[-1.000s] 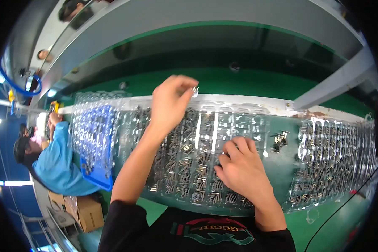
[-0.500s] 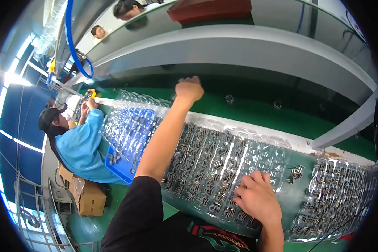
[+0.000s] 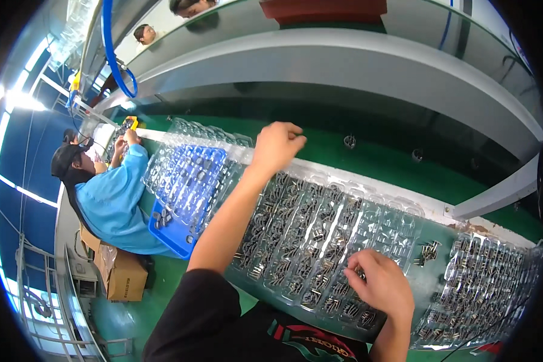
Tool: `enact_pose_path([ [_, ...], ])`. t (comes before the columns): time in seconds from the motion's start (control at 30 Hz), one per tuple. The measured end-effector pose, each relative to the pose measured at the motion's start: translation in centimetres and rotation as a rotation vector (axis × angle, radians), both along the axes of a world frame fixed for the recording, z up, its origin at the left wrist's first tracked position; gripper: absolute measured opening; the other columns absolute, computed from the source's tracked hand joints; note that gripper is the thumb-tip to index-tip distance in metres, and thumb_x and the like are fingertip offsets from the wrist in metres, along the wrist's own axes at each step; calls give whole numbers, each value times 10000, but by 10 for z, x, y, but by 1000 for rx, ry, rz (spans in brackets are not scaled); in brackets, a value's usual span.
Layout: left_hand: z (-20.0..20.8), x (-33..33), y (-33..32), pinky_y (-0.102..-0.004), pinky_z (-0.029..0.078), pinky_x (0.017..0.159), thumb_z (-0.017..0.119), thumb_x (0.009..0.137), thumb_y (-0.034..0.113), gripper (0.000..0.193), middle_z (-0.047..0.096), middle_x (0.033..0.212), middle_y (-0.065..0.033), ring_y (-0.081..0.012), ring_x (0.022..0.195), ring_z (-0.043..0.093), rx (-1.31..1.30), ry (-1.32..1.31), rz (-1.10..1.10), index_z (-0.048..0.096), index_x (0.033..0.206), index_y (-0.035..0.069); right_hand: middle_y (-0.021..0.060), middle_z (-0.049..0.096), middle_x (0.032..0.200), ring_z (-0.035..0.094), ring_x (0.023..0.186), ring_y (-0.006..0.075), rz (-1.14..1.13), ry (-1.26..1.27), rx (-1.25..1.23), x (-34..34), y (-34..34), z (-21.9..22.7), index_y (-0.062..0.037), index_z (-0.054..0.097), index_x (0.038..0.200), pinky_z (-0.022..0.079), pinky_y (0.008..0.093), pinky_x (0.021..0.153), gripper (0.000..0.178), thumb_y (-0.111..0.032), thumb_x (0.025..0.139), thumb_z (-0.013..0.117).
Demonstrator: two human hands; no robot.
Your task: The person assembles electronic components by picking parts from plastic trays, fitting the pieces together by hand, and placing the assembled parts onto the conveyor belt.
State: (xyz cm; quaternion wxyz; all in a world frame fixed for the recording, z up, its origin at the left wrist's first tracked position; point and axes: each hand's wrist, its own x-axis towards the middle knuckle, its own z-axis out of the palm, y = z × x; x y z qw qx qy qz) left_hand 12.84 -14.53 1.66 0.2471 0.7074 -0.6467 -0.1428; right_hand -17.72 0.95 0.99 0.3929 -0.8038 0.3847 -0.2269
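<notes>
The clear plastic tray [image 3: 326, 235] full of small shiny metal parts lies along the near edge of the green surface [image 3: 368, 160], right in front of the person. The right hand [image 3: 380, 286] rests on the near right part of this tray, its fingers [image 3: 357, 273] bent down onto the metal parts. I cannot tell if its grip is shut on a part or just touching. The left hand [image 3: 276, 146] reaches over the tray to its far edge. Its fingers are curled in together, close to a fist, and it sits at a long white strip [image 3: 356, 176] that runs along the far side of the trays. I cannot tell if it holds anything.

A little bunch of loose metal parts [image 3: 428, 250] lies on an empty patch of the tray, just right of the right hand. Another clear tray of metal parts [image 3: 489, 283] lies at the right end of the surface. To the left, a blue plastic tray [image 3: 184, 193] sits under clear covers. A co-worker in a light blue coat [image 3: 111, 202] sits at the left end of the surface, with a brown cardboard box [image 3: 123, 274] on the floor beside them. A blue hose [image 3: 110, 54] hangs above, and a grey metal shelf [image 3: 368, 54] runs over the far side.
</notes>
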Motion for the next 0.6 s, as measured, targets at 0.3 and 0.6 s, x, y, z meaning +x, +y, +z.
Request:
enact_pose_path([
  [0.3,-2,-72,139,-367,599,902,564,972,52,240,670,1090,-142,-235,1023,677,432,1836,-171,617,1180,-56,98,650,911,630,741,168,-299,-360,-45,6,-7,6,8,718,963,501,286,618,241,20,733,790],
  [0.6,-14,-104,145,-387,536,1019,471,1007,87,310,539,1312,-303,-389,1191,594,489,2087,-166,541,1278,-45,169,661,990,688,879,211,-488,-848,161,8,-5,0,97,672,1006,583,287,730,211,151,803,689],
])
